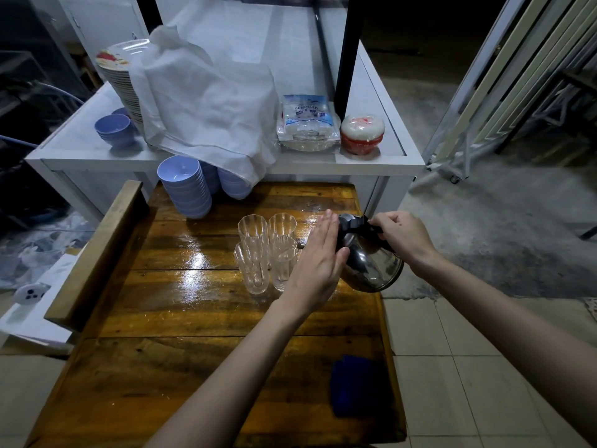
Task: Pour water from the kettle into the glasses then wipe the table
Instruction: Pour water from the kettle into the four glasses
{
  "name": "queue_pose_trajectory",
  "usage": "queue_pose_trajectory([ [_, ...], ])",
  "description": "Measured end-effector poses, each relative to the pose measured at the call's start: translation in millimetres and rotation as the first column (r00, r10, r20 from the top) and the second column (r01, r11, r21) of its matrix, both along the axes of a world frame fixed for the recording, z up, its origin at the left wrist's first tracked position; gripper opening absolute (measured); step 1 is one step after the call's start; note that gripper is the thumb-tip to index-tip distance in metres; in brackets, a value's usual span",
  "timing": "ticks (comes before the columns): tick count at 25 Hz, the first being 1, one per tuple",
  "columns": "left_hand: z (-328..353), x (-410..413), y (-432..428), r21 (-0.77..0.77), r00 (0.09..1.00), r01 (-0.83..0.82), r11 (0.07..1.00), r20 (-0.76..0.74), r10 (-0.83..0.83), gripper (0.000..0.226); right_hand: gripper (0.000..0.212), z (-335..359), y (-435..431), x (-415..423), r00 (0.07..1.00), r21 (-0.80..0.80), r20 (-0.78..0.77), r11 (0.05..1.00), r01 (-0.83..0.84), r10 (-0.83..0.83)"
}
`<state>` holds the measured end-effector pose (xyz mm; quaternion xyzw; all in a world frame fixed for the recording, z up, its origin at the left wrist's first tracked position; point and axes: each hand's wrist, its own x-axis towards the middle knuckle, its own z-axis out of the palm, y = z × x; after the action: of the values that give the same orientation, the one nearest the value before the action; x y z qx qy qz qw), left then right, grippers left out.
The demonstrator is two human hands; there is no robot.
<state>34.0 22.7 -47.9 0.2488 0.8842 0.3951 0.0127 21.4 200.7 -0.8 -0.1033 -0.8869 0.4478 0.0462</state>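
A steel kettle [371,266] with a black handle is tilted left over the wooden table [193,318], its spout toward several clear ribbed glasses [266,250] clustered mid-table. My right hand [400,234] is shut on the kettle's handle. My left hand [319,263] lies flat with fingers together against the kettle's lid and side, between the kettle and the glasses. The spout is hidden behind that hand. A folded blue cloth [355,386] lies near the table's right front edge.
Stacks of blue bowls [185,185] stand at the table's far left. Behind is a white counter [371,160] with plates under a white cloth [206,101], a packet and a red-lidded tub [361,134]. A wooden bench [97,253] runs along the left.
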Motion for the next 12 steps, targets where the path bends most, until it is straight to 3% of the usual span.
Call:
queue_pose_trajectory([
  [12, 3.8, -3.5, 1.9, 0.007, 1.000, -0.010, 1.000, -0.024, 0.010, 0.060, 0.045, 5.2, 4.4, -5.7, 0.999, 0.036, -0.034, 0.999, -0.015, 0.016],
])
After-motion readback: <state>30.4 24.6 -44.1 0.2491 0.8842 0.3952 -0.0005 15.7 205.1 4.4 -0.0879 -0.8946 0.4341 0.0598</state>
